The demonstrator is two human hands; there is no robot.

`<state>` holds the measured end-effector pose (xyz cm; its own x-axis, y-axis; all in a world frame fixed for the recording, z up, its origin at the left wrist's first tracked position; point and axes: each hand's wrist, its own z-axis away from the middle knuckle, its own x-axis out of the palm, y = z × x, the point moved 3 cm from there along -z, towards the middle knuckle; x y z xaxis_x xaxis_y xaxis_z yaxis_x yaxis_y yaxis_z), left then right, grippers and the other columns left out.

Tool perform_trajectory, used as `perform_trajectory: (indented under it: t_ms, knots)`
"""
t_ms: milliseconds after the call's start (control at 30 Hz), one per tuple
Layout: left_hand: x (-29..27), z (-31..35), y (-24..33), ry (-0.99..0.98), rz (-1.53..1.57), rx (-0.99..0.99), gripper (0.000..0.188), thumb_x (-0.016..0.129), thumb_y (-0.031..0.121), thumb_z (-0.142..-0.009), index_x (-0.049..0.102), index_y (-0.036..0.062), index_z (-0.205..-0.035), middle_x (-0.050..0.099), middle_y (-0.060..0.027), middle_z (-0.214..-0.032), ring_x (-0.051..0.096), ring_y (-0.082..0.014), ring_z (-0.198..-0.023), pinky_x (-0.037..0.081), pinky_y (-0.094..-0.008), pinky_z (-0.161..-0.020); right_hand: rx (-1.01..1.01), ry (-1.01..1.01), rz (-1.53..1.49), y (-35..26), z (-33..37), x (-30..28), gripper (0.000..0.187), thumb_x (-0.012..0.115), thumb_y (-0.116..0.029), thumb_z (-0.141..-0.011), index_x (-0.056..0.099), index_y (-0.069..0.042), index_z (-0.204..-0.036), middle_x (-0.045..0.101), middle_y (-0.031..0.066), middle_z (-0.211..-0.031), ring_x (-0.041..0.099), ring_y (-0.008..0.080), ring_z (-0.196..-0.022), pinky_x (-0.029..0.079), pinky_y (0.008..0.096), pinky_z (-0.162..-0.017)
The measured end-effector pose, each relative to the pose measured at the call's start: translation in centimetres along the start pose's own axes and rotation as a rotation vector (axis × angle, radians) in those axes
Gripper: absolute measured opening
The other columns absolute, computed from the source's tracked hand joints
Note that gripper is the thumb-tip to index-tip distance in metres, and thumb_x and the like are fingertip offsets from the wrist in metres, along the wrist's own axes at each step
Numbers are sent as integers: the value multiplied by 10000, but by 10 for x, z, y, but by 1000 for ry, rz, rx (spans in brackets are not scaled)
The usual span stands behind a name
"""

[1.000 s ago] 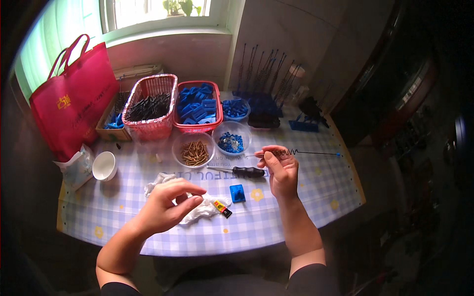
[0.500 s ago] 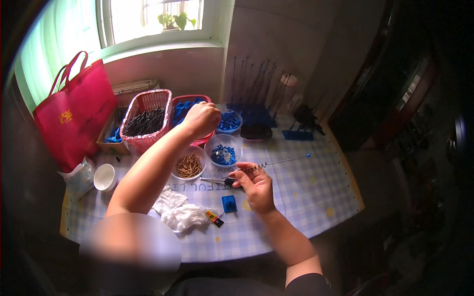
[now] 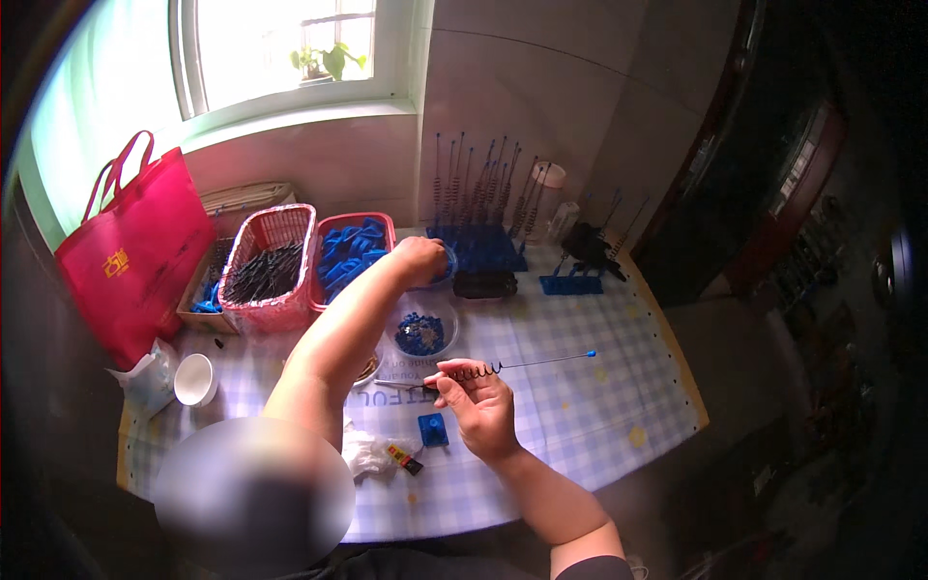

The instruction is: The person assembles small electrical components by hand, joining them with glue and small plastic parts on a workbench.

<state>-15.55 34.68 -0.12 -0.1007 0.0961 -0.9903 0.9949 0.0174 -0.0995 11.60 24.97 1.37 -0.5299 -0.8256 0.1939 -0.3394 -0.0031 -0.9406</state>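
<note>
Low in the frame, just right of centre: right hand (image 3: pixel 480 411) closed around a thin rod with a coiled spring and a blue tip (image 3: pixel 512 365), pinched between fingertips near the coil, rod stretching level toward the right above the checked tabletop (image 3: pixel 590 425). Just left of that hand, lying flat on the cloth: small blue square block (image 3: pixel 433 429), a little red-and-yellow tube (image 3: pixel 404 458), crumpled white cloth (image 3: pixel 365 450). Slightly higher, at centre: clear bowl of small blue pieces (image 3: pixel 421 333). Reaching up across the middle of the frame: left hand (image 3: pixel 421 259), fingers curled down over a blue bowl (image 3: pixel 447 265) at the table's far side; clenched on something or merely resting, cannot tell. Left of that: red basket of blue parts (image 3: pixel 353 253), then pink basket of dark rods (image 3: pixel 268 269). At left edge: white cup (image 3: pixel 196 379), red tote bag (image 3: pixel 130 256). Farthest, upper centre against the tiled wall: blue rack of upright sprung rods (image 3: pixel 483 217).
</note>
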Motion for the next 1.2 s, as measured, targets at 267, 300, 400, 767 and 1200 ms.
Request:
perform_trajectory:
  t_ms: [267,300,400,767,1200]
  knots:
    - [2,-5,-2,-24,-10,-24,155,664,96,-693,718,133,-834,640,-86,-1007,645,-309,-935,529,-418,-767,-1,-3,-42,1,-1,3,177,595,-65,-925,571,2,-1086,685,115,-954,601,97,-730,512,238,-713]
    - [-1,-5,-4,-9,-22,-34,146,652,111,-706,716,125,-836,643,-92,-996,645,-313,-926,530,-419,-764,7,-1,-20,2,-1,3,177,596,-64,-924,571,2,-1086,685,115,-953,602,97,-731,511,237,-710]
    - [-19,1,2,28,-27,7,137,627,140,-728,713,111,-831,650,-105,-964,645,-320,-910,533,-423,-755,9,11,6,2,0,0,174,598,-62,-922,572,3,-1081,685,115,-952,602,97,-733,511,237,-706]
    - [-87,126,67,252,589,26,159,682,101,-761,695,1,-884,645,-168,-791,648,-336,-763,522,-400,-696,-42,25,-23,1,2,0,189,617,-92,-918,582,1,-1080,688,86,-932,615,98,-764,510,233,-696]
    - [-39,289,152,245,1805,-405,201,664,115,-895,651,5,-1063,674,-28,-952,618,-77,-886,502,-230,-786,-7,-355,-79,0,22,23,195,617,-56,-904,563,18,-1076,666,152,-982,653,204,-929,530,318,-830]
